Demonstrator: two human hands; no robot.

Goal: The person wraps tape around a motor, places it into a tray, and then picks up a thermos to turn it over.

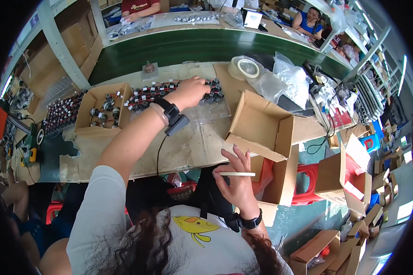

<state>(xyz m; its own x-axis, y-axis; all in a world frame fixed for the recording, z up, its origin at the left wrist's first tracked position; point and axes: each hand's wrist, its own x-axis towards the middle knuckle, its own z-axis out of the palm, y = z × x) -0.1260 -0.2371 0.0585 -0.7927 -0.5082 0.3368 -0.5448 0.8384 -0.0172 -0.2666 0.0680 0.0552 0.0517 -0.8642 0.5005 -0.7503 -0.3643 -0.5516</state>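
Note:
My left hand [191, 91] reaches forward over a clear plastic tray [202, 112] lined with small black motors with red and white wires [147, 95], its fingers closed around one near the row's right end. A black band with a dangling cable sits on that wrist. My right hand [236, 181] stays near my chest and pinches a thin flat white strip [237, 174] held level. An open, empty cardboard box [261, 126] lies between the two hands at the bench's front edge.
A shallow cardboard tray [85, 117] with a few motors sits to the left, another motor tray [62, 112] beyond it. A tape roll [245, 68] and plastic bags [287, 80] lie to the right. A green conveyor [206, 46] runs behind; people sit across it. Cartons crowd the floor at right.

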